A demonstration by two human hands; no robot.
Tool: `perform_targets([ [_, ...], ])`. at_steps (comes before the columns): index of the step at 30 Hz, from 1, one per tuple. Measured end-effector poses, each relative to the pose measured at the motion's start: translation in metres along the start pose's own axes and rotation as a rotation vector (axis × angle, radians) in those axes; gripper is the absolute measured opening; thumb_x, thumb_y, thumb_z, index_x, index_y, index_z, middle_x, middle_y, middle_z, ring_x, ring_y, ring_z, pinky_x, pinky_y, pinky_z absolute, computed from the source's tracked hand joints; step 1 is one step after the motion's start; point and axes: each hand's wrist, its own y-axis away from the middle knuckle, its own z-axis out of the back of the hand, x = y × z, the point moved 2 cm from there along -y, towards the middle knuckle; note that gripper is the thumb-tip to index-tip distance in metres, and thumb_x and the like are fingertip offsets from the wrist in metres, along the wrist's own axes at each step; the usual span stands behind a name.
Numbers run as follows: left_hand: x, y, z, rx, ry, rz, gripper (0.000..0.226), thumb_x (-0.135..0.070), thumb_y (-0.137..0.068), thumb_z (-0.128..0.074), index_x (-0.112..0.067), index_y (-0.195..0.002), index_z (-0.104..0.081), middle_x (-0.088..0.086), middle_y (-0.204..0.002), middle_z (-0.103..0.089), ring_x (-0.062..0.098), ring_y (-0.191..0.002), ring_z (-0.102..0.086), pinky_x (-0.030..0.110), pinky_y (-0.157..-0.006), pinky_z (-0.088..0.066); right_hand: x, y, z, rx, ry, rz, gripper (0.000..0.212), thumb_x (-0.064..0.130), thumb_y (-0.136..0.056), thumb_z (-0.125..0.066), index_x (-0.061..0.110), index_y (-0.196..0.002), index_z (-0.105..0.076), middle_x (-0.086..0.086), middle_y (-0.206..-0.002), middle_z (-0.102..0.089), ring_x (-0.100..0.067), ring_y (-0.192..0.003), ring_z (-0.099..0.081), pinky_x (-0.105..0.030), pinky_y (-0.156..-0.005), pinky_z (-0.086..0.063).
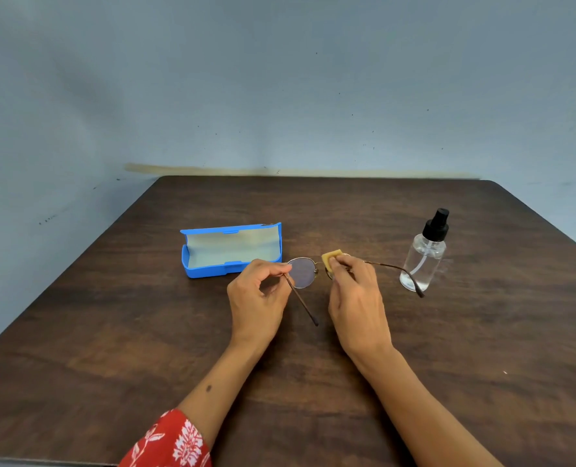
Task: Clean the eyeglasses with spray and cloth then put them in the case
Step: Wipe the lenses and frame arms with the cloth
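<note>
Both hands hold the eyeglasses (302,272) up over the brown table (448,348) while a yellow cloth (331,257) covers one lens.

The left hand (258,298) pinches the frame at the hinge beside the bare, tinted lens, finger and thumb curled round the thin metal, and that temple arm slants down toward the person. The right hand (355,299) pinches the folded cloth against the other lens, which is mostly hidden behind the fingers; its temple arm juts out to the right, its tip crossing in front of the clear spray bottle (423,261), which stands upright with a black pump top. The blue case (231,249) lies open just left of the glasses, pale lining showing. A red patterned sleeve (172,443) covers the left forearm.
</note>
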Motion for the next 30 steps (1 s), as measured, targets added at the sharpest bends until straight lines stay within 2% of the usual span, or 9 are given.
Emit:
perform_targets([
  [7,0.0009,-0.0008,0.0011,-0.046,0.015,0.021,0.019,0.004,-0.071,-0.074,-0.009,-0.085,-0.073,-0.002,-0.082,-0.068,-0.006,-0.081,-0.062,0.004,-0.072,-0.044,-0.0011,0.0011,0.0031,0.011,0.082,-0.075,0.044,-0.018,-0.064,-0.068,-0.007,-0.106,-0.064,-0.02,-0.102,-0.062,-0.038,-0.09,-0.06,-0.039,-0.053,-0.057],
  [13,0.0009,-0.0002,0.0009,-0.026,0.0,0.018,0.02,0.002,-0.072,-0.075,-0.01,-0.087,-0.073,-0.002,-0.084,-0.068,-0.005,-0.084,-0.061,0.003,-0.072,-0.045,0.0016,0.0015,0.0005,0.044,0.042,-0.025,0.041,-0.017,-0.068,-0.067,-0.006,-0.107,-0.065,-0.019,-0.104,-0.063,-0.035,-0.091,-0.061,-0.037,-0.066,-0.056],
  [17,0.0018,-0.0013,0.0015,-0.054,0.015,0.028,0.02,0.005,-0.071,-0.073,-0.009,-0.085,-0.073,-0.001,-0.083,-0.069,-0.006,-0.081,-0.062,0.002,-0.072,-0.044,-0.0032,0.0015,0.0036,0.048,0.078,-0.121,0.04,-0.015,-0.067,-0.066,-0.004,-0.105,-0.066,-0.018,-0.1,-0.062,-0.037,-0.088,-0.06,-0.04,-0.054,-0.055],
  [20,0.0022,-0.0017,0.0016,-0.059,0.022,0.034,0.019,0.005,-0.071,-0.073,-0.009,-0.084,-0.073,-0.002,-0.081,-0.068,-0.007,-0.08,-0.061,0.003,-0.071,-0.044,-0.0008,0.001,0.0031,0.066,0.091,-0.081,0.041,-0.017,-0.062,-0.068,-0.005,-0.101,-0.066,-0.017,-0.097,-0.063,-0.037,-0.085,-0.061,-0.038,-0.048,-0.054],
  [23,0.0028,-0.0023,0.0032,-0.072,0.021,0.033,0.02,0.007,-0.071,-0.073,-0.007,-0.084,-0.073,-0.004,-0.081,-0.067,-0.009,-0.08,-0.061,0.002,-0.071,-0.044,0.0031,0.0022,0.002,0.102,0.092,-0.023,0.04,-0.015,-0.061,-0.071,-0.005,-0.1,-0.067,-0.017,-0.097,-0.063,-0.035,-0.083,-0.062,-0.036,-0.047,-0.054],
  [28,0.0014,-0.0022,0.0027,-0.087,0.031,0.036,0.019,0.007,-0.07,-0.073,-0.007,-0.082,-0.073,-0.003,-0.079,-0.067,-0.01,-0.077,-0.061,0.002,-0.07,-0.043,-0.0035,-0.0001,0.0062,0.127,0.126,-0.168,0.035,-0.012,-0.072,-0.062,-0.004,-0.107,-0.065,-0.016,-0.105,-0.061,-0.035,-0.094,-0.057,-0.039,-0.053,-0.053],
  [30,0.0009,-0.0026,0.0021,-0.095,0.036,0.042,0.018,0.008,-0.071,-0.072,-0.007,-0.081,-0.073,-0.003,-0.079,-0.067,-0.01,-0.077,-0.061,0.002,-0.07,-0.042,-0.0009,0.0005,0.0048,0.129,0.123,-0.108,0.037,-0.013,-0.068,-0.065,-0.004,-0.104,-0.066,-0.016,-0.102,-0.062,-0.034,-0.091,-0.059,-0.037,-0.05,-0.053],
])
